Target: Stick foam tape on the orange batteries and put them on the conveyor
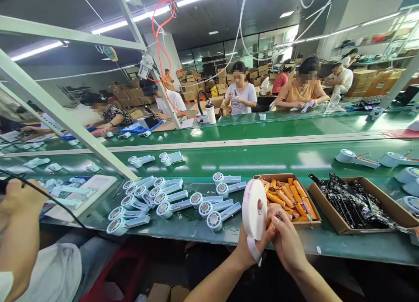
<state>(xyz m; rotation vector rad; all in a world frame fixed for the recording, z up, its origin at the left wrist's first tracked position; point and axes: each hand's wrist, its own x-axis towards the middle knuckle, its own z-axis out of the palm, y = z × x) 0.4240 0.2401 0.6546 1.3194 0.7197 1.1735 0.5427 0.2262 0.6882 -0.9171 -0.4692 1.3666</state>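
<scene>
A roll of white tape stands on edge in my left hand, which is closed, with a loose end of tape hanging by the wrist. My right hand is closed, its fingers pinching an orange battery cell up against my left fingers. Both hands meet over the table's front edge. Just behind them sits a cardboard box of orange battery cells. The fingers hide most of the held cell.
Pale blue fan housings with handles lie in rows to the left. On the right, a cardboard box holds black circuit boards. A green conveyor belt runs behind. A co-worker's arm is at far left; several people sit opposite.
</scene>
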